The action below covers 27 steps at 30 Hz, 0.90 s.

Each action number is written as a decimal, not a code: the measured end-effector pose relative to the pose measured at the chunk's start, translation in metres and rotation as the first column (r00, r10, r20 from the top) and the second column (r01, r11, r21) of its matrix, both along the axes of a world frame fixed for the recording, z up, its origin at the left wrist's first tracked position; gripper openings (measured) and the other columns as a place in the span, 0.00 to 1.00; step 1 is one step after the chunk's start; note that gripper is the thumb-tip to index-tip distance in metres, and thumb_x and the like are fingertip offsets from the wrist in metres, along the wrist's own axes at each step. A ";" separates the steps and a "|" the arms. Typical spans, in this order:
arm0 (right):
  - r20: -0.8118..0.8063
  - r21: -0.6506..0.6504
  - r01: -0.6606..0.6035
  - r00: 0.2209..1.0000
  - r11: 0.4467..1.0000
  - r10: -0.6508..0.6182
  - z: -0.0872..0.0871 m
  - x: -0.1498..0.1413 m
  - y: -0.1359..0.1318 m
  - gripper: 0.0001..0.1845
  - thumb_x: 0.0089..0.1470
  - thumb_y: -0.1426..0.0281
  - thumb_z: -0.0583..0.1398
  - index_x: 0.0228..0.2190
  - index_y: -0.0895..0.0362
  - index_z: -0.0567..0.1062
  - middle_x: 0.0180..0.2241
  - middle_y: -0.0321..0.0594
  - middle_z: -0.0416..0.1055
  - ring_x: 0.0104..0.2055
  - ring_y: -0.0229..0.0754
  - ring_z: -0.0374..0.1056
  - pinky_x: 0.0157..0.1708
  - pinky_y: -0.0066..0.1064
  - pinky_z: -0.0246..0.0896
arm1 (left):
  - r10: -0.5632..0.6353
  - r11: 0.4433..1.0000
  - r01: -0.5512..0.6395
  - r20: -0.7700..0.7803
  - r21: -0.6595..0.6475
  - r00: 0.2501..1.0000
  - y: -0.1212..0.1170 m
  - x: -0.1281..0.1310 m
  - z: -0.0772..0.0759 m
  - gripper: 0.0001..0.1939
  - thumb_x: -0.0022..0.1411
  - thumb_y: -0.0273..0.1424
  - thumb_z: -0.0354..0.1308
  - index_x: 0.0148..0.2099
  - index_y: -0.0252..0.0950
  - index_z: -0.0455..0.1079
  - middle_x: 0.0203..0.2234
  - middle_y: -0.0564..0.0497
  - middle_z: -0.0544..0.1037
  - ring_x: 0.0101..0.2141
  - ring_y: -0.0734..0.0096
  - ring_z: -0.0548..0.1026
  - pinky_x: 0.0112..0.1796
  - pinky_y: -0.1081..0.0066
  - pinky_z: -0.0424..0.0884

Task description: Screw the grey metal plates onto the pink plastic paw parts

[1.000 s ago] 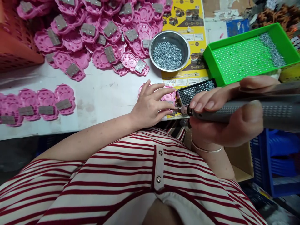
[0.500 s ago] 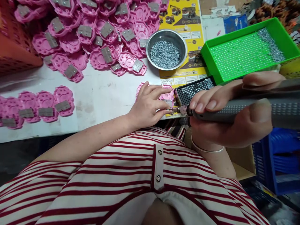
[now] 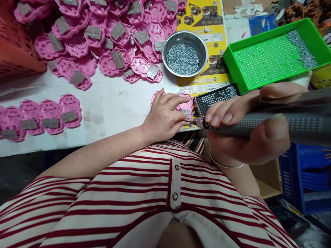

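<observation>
My left hand rests over pink plastic parts at the front edge of the table, its fingers bent and pressing on the pink plastic part with a grey metal plate. More pink plastic shows past its other side; whether this is a separate part is hidden. My right hand is wrapped round a grey electric screwdriver, which lies nearly level across the view. Its bit reaches the left thumb and fingertips. Any screw at the tip is too small to make out.
A steel bowl of screws stands behind my hands. Right of it are a black perforated tray and a green tray with screws. Pink parts form a heap at the back and a row at left, near an orange basket.
My right hand and the screwdriver have shifted slightly left, toward my left fingertips. My left hand stays nearly where it was.
</observation>
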State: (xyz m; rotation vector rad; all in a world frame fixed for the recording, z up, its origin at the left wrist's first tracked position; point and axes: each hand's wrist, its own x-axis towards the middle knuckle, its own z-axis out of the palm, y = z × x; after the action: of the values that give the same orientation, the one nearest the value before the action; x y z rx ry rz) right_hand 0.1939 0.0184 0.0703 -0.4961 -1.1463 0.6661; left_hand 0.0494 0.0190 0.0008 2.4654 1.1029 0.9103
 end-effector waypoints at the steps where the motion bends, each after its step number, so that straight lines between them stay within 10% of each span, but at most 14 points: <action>1: -0.004 -0.002 0.018 1.000 1.000 -0.018 -0.001 -0.001 0.000 0.09 0.54 0.63 0.62 0.36 0.52 0.78 0.17 0.26 0.58 0.15 0.30 0.58 0.13 0.27 0.59 | 0.001 1.000 0.000 -0.009 0.012 1.000 0.000 0.000 0.000 0.09 0.66 0.39 0.59 0.36 0.44 0.79 0.54 0.52 0.77 0.54 0.57 0.69 0.62 0.41 0.54; 19: 0.041 -0.051 0.037 0.999 0.998 -0.035 -0.004 0.002 -0.008 0.07 0.55 0.63 0.62 0.37 0.50 0.76 0.19 0.25 0.61 0.17 0.27 0.60 0.17 0.25 0.63 | 0.039 0.998 -0.046 -0.127 -0.050 0.991 -0.002 -0.002 0.000 0.08 0.64 0.38 0.61 0.34 0.43 0.78 0.53 0.53 0.77 0.55 0.54 0.69 0.64 0.38 0.50; 27: 0.157 -0.041 0.073 0.985 0.997 -0.065 -0.034 0.011 -0.001 0.15 0.55 0.60 0.62 0.44 0.48 0.73 0.22 0.28 0.60 0.19 0.31 0.60 0.20 0.30 0.63 | 0.012 1.000 -0.012 -0.112 -0.003 0.994 -0.001 -0.005 -0.007 0.07 0.64 0.35 0.61 0.34 0.45 0.80 0.48 0.54 0.80 0.54 0.54 0.71 0.65 0.33 0.46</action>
State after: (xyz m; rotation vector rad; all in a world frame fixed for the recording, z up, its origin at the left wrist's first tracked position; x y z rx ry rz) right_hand 0.2045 0.0173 0.0365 -0.6333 -1.2561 0.6029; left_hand 0.0447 0.0181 -0.0062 2.5365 1.1554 0.7805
